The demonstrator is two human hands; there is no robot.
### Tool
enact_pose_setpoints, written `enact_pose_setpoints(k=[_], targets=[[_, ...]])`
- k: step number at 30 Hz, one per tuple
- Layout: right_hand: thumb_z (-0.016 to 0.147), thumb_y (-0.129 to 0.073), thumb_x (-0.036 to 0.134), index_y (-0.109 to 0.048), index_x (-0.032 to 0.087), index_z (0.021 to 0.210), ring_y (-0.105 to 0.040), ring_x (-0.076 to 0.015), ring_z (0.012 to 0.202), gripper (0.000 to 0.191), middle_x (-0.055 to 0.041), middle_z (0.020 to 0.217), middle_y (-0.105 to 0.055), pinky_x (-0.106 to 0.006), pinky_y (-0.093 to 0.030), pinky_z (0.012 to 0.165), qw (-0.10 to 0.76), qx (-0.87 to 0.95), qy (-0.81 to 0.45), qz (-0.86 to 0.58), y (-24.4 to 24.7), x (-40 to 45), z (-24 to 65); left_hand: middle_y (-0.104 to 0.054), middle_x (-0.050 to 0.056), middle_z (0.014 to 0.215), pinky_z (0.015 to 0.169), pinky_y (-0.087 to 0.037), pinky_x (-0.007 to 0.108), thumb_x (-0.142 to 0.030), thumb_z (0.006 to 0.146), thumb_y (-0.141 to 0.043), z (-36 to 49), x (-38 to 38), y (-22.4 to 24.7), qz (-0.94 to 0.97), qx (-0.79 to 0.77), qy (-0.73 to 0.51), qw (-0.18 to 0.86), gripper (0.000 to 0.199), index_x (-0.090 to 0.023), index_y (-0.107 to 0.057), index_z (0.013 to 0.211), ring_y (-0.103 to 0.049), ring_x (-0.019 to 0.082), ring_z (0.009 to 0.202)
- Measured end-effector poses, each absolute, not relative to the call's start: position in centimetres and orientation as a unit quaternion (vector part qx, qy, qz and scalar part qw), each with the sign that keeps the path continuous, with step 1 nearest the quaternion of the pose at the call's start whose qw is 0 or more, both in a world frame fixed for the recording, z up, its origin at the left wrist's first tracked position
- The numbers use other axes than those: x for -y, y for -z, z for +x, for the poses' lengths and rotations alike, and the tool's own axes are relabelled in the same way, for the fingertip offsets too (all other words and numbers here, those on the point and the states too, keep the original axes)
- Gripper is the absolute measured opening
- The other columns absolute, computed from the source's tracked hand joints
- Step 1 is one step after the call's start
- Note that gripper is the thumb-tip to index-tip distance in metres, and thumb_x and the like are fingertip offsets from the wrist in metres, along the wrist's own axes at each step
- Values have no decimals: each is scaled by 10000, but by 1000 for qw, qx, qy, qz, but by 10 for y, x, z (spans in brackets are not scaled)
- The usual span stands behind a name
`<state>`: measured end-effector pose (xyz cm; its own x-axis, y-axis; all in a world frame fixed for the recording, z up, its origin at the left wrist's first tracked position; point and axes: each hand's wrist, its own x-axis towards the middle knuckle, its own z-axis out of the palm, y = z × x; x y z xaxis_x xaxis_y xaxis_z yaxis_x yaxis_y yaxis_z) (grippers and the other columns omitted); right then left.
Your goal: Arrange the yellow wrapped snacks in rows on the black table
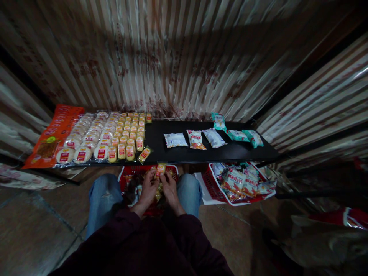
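Observation:
Between my knees, my left hand [149,188] and my right hand [170,187] pinch a small yellow wrapped cake [160,169] from both sides. The cake is held above a red basket [123,180] that contains more wrapped packs, partly hidden by my hands. On the black shelf [156,140] ahead, rows of similar small yellow cakes [122,151] stand close together. One yellow cake [144,155] lies tilted by the front edge, apart from the rows. Left of them are rows of round white wrapped cakes [82,154].
An orange bag [54,134] lies at the shelf's left end. White snack bags [196,139] and green snack bags [237,135] lie on the right half. A second red basket [211,184], full of snack bags, stands on the floor to the right. Striped sheeting [172,57] hangs behind.

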<state>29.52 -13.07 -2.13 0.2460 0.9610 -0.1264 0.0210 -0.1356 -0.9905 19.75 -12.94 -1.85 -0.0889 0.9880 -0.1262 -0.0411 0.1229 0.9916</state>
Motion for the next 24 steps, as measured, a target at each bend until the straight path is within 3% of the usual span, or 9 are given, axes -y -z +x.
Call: enact_pose_setpoints(k=[6, 16, 24], targets=[[808, -548, 443, -572, 190, 1174, -647, -188, 889, 445, -59, 1000, -689, -316, -499, 823, 528, 402, -430, -612, 9, 118, 299, -648, 76, 1054, 878, -463, 340, -150, 713, -560, 197, 120, 13, 465, -551, -507, 473, 286, -191, -594, 994, -600, 173, 959], [755, -592, 361, -586, 203, 1096, -643, -204, 957, 376, -59, 1045, -690, -354, -487, 903, 537, 440, -439, -571, 1, 81, 294, -630, 62, 962, 845, -480, 325, -132, 707, -546, 193, 88, -1, 471, -564, -521, 434, 263, -185, -623, 953, -598, 159, 875], [753, -576, 302, -594, 228, 1103, -636, -208, 983, 359, -43, 1071, -688, -365, -472, 935, 550, 453, -427, -556, 0, 45, 289, -650, 74, 1003, 935, -451, 376, -67, 699, -517, 189, 56, -14, 478, -562, -519, 432, 336, -192, -634, 989, -605, 190, 941]])
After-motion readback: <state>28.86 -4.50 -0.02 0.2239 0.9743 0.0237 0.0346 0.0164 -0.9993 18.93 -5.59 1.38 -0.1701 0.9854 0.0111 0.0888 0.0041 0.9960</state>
